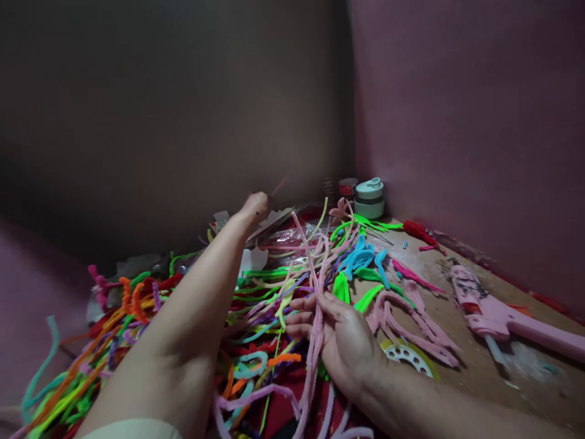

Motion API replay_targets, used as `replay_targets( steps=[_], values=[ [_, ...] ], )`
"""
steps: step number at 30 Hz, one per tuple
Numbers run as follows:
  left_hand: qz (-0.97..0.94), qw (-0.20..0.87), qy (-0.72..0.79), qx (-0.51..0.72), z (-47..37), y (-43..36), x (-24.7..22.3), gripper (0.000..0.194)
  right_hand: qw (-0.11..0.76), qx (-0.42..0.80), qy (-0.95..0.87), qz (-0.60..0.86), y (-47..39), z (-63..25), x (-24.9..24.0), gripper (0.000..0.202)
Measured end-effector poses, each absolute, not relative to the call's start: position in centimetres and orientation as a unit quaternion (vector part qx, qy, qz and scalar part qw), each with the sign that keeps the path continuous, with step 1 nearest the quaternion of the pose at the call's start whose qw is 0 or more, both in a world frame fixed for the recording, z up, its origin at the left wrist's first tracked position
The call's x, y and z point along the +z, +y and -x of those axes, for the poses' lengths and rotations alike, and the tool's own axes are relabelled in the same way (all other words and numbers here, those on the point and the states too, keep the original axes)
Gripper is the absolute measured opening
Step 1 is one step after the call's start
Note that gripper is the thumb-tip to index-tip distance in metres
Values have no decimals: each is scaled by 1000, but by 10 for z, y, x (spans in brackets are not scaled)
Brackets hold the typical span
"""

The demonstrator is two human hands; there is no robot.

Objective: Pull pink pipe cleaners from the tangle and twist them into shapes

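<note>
My right hand (345, 335) is closed around several long pale pink pipe cleaners (314, 341), which stand up above the fingers and hang down below them. My left hand (258, 206) reaches far out over the pile, closed, its fingers mostly turned away from view. From it sticks a thin, blurred pink pipe cleaner (280, 185). Beneath both arms spreads a tangled heap of pipe cleaners (256, 332) in many colours. Bent pink pipe-cleaner loops (411, 323) lie just right of my right hand, close to bright green leaf shapes (341, 288).
A pink glue gun (493, 314) lies at the right on the brown surface. By my right wrist is a tape roll (409, 356). Blue pipe-cleaner shapes (359, 256) and a lidded light container (369, 200) sit farther back. Walls (466, 122) close off the back and right.
</note>
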State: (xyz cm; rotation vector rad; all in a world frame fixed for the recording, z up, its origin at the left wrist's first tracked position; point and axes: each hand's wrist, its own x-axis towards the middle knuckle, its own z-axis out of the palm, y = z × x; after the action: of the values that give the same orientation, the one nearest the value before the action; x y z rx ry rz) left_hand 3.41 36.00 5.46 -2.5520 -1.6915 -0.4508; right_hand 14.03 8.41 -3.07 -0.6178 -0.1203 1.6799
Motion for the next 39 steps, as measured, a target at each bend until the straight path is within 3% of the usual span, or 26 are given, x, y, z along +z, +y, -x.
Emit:
replay_targets(
  steps=[7, 12, 18, 23, 29, 34, 39],
  values=[
    [783, -48, -542, -301, -14, 328, 108, 42, 627, 726, -66, 275, 84, -140, -32, 24],
    [733, -291, -379, -483, -3, 289, 122, 38, 627, 729, -61, 269, 83, -141, -31, 27],
    [695, -417, -368, -455, 5, 224, 123, 26, 629, 734, -59, 249, 82, -143, -28, 29],
    [700, -450, -376, -407, 17, 173, 116, 45, 623, 743, -62, 235, 81, -146, -26, 30],
    [708, -416, -443, -360, 15, 124, 91, 58, 618, 759, -85, 188, 83, -147, -28, 31],
    [774, -287, -472, -311, -2, 92, 50, 30, 617, 768, -108, 134, 84, -146, -29, 23],
    [836, -155, -457, -260, -15, 72, 26, 14, 615, 768, -133, 121, 85, -144, -34, 15]
  ],
)
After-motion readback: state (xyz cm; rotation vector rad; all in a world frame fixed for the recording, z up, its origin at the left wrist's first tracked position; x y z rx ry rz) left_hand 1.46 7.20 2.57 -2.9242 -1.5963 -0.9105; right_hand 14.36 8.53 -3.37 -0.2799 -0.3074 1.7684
